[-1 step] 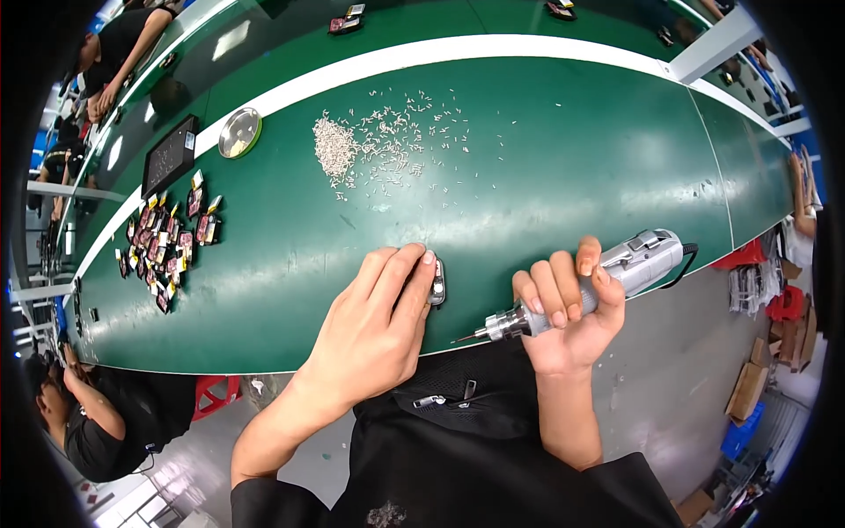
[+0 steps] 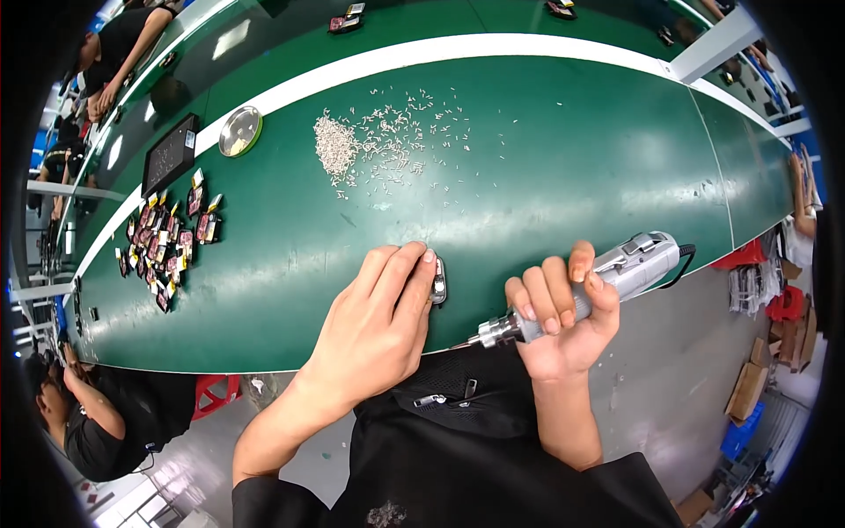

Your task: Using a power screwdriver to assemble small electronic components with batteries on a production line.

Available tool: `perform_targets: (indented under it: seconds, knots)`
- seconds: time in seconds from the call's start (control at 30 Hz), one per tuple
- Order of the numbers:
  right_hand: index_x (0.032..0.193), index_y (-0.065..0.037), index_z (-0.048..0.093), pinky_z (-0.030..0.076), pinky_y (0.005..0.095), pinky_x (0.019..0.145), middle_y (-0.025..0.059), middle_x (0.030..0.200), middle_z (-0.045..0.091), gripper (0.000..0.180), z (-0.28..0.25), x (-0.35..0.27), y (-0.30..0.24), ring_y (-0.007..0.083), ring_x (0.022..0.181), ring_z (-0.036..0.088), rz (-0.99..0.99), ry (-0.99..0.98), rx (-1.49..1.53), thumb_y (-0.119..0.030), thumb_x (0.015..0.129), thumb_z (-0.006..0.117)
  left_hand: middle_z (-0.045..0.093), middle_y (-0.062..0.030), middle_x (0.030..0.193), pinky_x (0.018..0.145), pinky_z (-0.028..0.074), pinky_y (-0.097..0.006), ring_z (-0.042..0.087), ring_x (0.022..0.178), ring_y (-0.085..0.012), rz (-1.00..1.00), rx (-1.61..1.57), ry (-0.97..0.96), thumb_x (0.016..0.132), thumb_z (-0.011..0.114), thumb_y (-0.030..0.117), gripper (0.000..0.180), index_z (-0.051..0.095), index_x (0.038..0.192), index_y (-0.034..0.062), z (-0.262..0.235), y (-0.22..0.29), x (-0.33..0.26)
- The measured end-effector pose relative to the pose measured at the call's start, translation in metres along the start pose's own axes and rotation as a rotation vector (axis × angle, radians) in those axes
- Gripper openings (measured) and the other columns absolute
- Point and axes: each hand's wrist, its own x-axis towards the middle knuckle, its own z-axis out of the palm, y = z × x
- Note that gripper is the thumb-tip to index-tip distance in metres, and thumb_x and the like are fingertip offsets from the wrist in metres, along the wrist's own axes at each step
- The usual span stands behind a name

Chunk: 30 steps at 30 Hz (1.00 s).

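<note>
My left hand (image 2: 374,321) grips a small dark, rounded device with a shiny metallic part (image 2: 439,283) against the green table (image 2: 563,167). Its fingers cover most of the device, so the kind cannot be made out. To the right, my right hand (image 2: 568,321) is wrapped round a silver electric screwdriver (image 2: 629,268). The thin bit points left, near the table's front edge, apart from the device. Beyond my left hand lies a heap of tiny screws (image 2: 336,148), with many more scattered to its right.
Several small dark parts with yellow and white tabs (image 2: 163,242) lie piled at the left. Behind them are a black tray (image 2: 169,157) and a round clear dish (image 2: 240,132). A white strip (image 2: 458,47) borders the far edge. Other people work at the left.
My right hand and the electric screwdriver have shifted slightly to the left. My left hand stays on the device, almost unmoved.
</note>
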Motion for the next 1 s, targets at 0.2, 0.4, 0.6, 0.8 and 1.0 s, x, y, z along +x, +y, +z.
perform_targets:
  seconds: [0.2, 0.4, 0.6, 0.8, 1.0]
  knots:
    - [0.088, -0.009, 0.048, 0.039, 0.031, 0.06, 0.0013, 0.054, 0.04, 0.006, 0.017, -0.034, 0.028, 0.0137, 0.049, 0.041, 0.141, 0.049, -0.034, -0.015, 0.088, 0.047, 0.061, -0.0176, 0.101, 0.067, 0.055, -0.032, 0.059, 0.091, -0.0278, 0.18, 0.176, 0.102, 0.067, 0.065, -0.003, 0.032, 0.062, 0.098, -0.0117, 0.012, -0.007, 0.0]
    - [0.091, -0.006, 0.047, 0.038, 0.0305, 0.058, 0.0037, 0.058, 0.041, 0.006, 0.023, -0.046, 0.037, 0.0159, 0.055, 0.044, 0.158, 0.165, -0.078, -0.011, 0.089, 0.047, 0.064, -0.0195, 0.099, 0.063, 0.055, -0.034, 0.063, 0.084, -0.0302, 0.254, 0.145, 0.141, 0.061, 0.066, -0.004, 0.032, 0.063, 0.093, -0.0097, 0.019, 0.01, -0.007]
    - [0.092, -0.003, 0.047, 0.039, 0.0309, 0.057, 0.0051, 0.06, 0.042, 0.007, 0.019, -0.047, 0.036, 0.0168, 0.057, 0.045, 0.158, 0.209, -0.099, -0.009, 0.089, 0.048, 0.064, -0.0218, 0.098, 0.066, 0.056, -0.034, 0.063, 0.087, -0.0312, 0.243, 0.179, 0.106, 0.062, 0.065, -0.001, 0.03, 0.064, 0.09, -0.0114, 0.02, 0.016, -0.008]
    - [0.087, -0.01, 0.047, 0.04, 0.0299, 0.056, -0.0002, 0.055, 0.041, 0.007, 0.022, -0.033, 0.008, 0.0127, 0.049, 0.042, 0.19, 0.087, -0.275, -0.017, 0.087, 0.048, 0.064, -0.025, 0.1, 0.074, 0.055, -0.032, 0.062, 0.092, -0.0313, 0.22, 0.235, 0.012, 0.068, 0.064, 0.001, 0.025, 0.065, 0.09, -0.0122, 0.017, 0.022, -0.012]
    - [0.089, -0.007, 0.045, 0.043, 0.0295, 0.055, -0.0007, 0.052, 0.039, 0.012, 0.04, 0.003, -0.035, 0.0122, 0.045, 0.043, -0.004, -0.222, -0.549, -0.019, 0.09, 0.047, 0.056, -0.0298, 0.117, 0.082, 0.054, -0.039, 0.058, 0.104, -0.038, 0.175, 0.16, -0.085, 0.065, 0.069, -0.001, 0.043, 0.058, 0.103, -0.0176, 0.011, 0.028, -0.017]
